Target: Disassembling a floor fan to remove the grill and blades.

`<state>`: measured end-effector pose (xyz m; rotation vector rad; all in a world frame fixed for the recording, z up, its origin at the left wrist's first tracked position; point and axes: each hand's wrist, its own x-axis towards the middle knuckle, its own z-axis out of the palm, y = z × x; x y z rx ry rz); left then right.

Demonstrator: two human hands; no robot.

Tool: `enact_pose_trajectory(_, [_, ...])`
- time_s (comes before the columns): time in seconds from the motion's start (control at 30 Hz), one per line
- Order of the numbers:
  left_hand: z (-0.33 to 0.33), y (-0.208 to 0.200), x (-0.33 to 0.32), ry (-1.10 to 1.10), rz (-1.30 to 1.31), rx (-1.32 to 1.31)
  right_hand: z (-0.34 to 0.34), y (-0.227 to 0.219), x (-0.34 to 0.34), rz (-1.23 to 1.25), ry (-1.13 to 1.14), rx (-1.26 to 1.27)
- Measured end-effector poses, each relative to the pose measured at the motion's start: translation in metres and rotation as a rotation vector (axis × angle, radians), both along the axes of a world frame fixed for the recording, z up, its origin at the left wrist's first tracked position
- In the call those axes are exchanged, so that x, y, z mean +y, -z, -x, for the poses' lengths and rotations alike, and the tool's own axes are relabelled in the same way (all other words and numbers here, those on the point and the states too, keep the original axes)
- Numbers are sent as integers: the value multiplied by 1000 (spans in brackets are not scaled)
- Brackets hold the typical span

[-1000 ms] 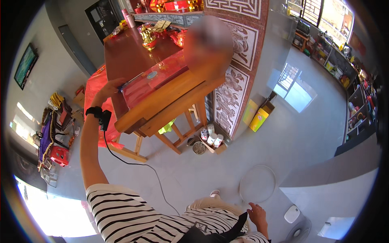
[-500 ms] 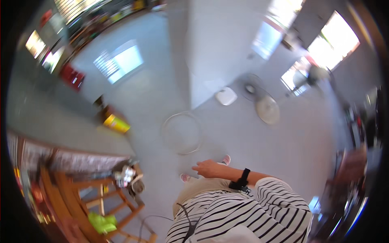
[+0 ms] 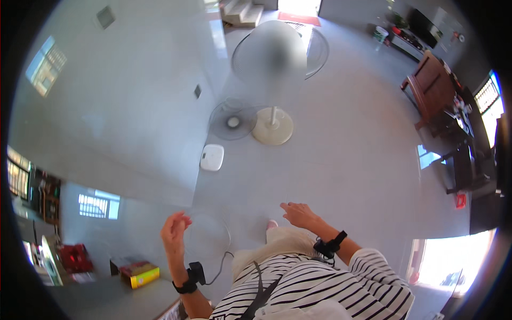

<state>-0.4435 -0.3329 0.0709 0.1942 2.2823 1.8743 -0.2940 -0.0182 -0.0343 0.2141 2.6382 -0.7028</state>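
Note:
My left hand is raised at the lower left, fingers loosely bent and apart, holding nothing. Behind it on the floor lies a thin wire ring. My right hand hovers in front of my body, empty, its fingers stretched forward. Ahead of both hands stands a pedestal fan with a round cream base; its grey head is blurred. A loose round fan grille is by the wall. A flat white scale sits nearer me, against the wall's foot.
A grey wall runs along the left. Lower left are a yellow box and a red object. Wooden furniture and a dark bench stand at the right. Steps and a red doormat are at the back.
My view has swung to the right, so the fan now stands ahead of me. My left hand has come into view. The wooden chair at the lower left has gone out of view.

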Motion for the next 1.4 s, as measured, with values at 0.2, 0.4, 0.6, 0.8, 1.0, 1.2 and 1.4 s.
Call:
enact_pose_trajectory(0.2, [100,-8,158,432,-121,-65,20,10,56,126,331,123])
enact_pose_trajectory(0.4, [212,13,299,642,-165,72,102,3,113,279,429,225])
enact_pose_trajectory(0.6, [326,50,432,748,-129,366,249,-8,174,984,954,340])
enact_pose_trajectory(0.8, [372,59,497,1007,19,437,356,-1,239,1355,1364,760])
enact_pose_trajectory(1.0, [371,63,515,1068,-9,475,395,-12,247,1463,1592,856])
enact_pose_trajectory(1.2, [368,69,514,1118,299,392,404,-10,247,1407,1705,910])
enact_pose_trajectory(1.4, [361,67,513,1048,240,634,409,-8,243,1392,1737,1116])
